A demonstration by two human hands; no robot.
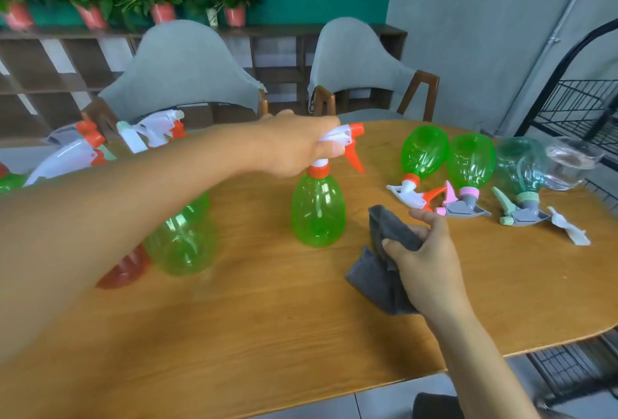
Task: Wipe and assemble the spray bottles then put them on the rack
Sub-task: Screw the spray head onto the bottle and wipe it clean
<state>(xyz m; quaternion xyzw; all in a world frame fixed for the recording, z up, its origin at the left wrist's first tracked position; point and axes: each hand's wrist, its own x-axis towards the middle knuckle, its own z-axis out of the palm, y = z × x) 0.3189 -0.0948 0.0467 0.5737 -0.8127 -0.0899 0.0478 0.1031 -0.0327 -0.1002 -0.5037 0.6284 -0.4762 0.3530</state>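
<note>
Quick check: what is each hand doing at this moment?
Left hand: grips the spray head of the upright green bottle.
Right hand: holds the grey cloth.

No readable text anywhere, no labels on the spray bottles [317,214], no brand marks, no numbers, no signs in view

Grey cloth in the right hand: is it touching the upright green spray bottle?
Apart. The head view shows bare wooden table between grey cloth and upright green spray bottle.
</note>
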